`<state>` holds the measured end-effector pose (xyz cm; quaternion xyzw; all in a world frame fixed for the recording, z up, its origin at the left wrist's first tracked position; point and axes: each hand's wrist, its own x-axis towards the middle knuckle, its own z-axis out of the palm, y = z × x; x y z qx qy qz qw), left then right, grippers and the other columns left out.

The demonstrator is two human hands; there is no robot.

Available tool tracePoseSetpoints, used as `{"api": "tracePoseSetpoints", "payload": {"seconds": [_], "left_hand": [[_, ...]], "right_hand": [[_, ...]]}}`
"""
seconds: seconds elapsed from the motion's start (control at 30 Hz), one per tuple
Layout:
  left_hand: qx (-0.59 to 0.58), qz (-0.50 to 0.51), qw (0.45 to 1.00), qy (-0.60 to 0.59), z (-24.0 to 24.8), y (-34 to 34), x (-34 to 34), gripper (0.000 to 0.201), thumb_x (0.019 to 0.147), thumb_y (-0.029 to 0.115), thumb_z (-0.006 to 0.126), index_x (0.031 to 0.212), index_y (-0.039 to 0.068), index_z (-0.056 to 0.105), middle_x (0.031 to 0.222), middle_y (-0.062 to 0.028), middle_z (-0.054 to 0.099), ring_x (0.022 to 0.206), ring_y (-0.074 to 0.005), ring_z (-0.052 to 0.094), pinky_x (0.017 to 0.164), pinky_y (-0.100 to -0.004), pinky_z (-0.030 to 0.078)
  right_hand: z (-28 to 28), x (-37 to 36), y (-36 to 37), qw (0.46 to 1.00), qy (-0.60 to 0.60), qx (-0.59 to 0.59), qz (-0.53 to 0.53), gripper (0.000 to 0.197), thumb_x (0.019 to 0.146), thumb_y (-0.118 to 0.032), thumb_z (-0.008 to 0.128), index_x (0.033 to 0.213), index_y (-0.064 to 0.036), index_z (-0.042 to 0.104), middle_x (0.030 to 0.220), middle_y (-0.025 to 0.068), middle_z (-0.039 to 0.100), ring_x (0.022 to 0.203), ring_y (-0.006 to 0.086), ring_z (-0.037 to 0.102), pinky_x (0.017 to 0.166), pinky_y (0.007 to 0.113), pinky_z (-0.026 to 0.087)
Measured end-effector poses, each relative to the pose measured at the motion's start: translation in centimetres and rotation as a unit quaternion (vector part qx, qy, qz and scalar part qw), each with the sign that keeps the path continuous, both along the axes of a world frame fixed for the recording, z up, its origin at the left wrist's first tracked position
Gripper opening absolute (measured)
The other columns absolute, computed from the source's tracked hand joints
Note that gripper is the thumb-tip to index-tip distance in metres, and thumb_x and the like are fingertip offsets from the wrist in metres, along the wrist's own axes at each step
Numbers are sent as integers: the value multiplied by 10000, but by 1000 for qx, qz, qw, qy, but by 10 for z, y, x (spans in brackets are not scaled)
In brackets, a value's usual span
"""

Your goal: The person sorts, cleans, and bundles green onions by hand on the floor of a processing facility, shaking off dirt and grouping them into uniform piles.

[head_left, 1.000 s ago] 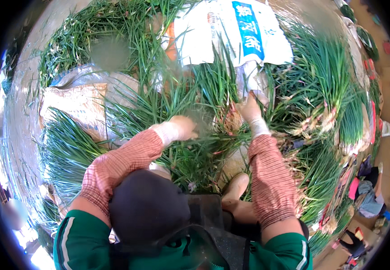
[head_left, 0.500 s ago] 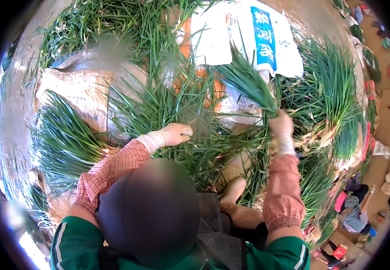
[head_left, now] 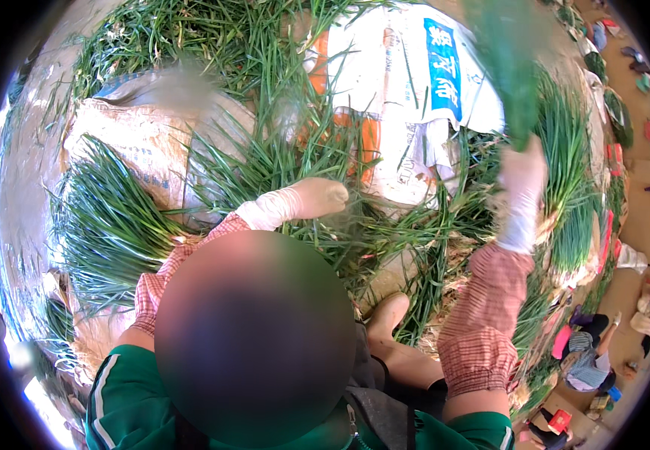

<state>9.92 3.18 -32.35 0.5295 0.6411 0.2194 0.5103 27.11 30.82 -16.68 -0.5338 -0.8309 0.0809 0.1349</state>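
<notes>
In my gloved right hand [head_left: 523, 161] a bunch of green onions [head_left: 508, 75] is gripped by its lower end, leaves pointing up and away. Both are smeared by motion. Below it a standing pile of green onions [head_left: 561, 157] leans at the right. My gloved left hand [head_left: 323, 197] hovers over loose green leaves [head_left: 265, 169] in the middle, its fingers curled together. Whether anything is inside them is hidden. A thick bundle of green onions [head_left: 111, 225] lies left of my left forearm, roots toward me.
A white printed sack [head_left: 385, 67] with a blue panel lies ahead. A tan woven sack [head_left: 126, 142] is at the left. More loose leaves [head_left: 167, 34] cover the far side. My boot [head_left: 388, 311] stands among leaves. Another person [head_left: 589, 360] sits at the far right.
My right hand has swung right and away from me, carrying the bunch off the white sack's front. My left hand has moved slightly right and forward.
</notes>
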Motion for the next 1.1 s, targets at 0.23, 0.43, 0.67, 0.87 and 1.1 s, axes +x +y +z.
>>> {"api": "tracePoseSetpoints", "payload": {"seconds": [0.23,0.43,0.67,0.87,1.1], "left_hand": [[62,110,969,-213,-2,-18,-22,297,909,74,511,1201,33,549,1105,-94,634,1062,-165,586,935,-309,451],[17,153,955,-253,-20,-3,-17,260,929,61,479,1165,-10,562,917,-86,664,873,-133,627,860,-284,475],[19,190,953,-236,-21,16,-4,244,933,103,482,1131,6,585,879,-52,657,823,-121,622,787,-267,487],[-68,414,829,-370,-30,20,-9,304,914,307,590,1111,78,624,1009,-22,639,910,-125,595,767,-277,484],[-152,476,774,-388,-40,17,6,159,879,223,648,967,93,621,807,11,633,751,-129,612,729,-332,511]], "right_hand": [[-102,11,-28,955,148,-224,127,352,880,-82,589,1211,28,547,1115,157,627,982,213,600,864,299,457],[-161,16,-43,952,213,-201,84,147,870,-49,589,976,-29,689,900,90,678,775,139,594,722,257,462],[-231,-79,-24,977,-67,-173,103,385,807,-401,652,950,-45,686,884,206,669,808,324,657,733,400,503],[-185,-61,-133,914,96,-344,195,288,870,-346,621,901,-70,696,795,147,684,732,263,663,697,364,510],[-191,-78,-159,817,338,-465,40,226,926,-185,572,994,26,609,771,59,609,661,136,549,610,286,471]]}}
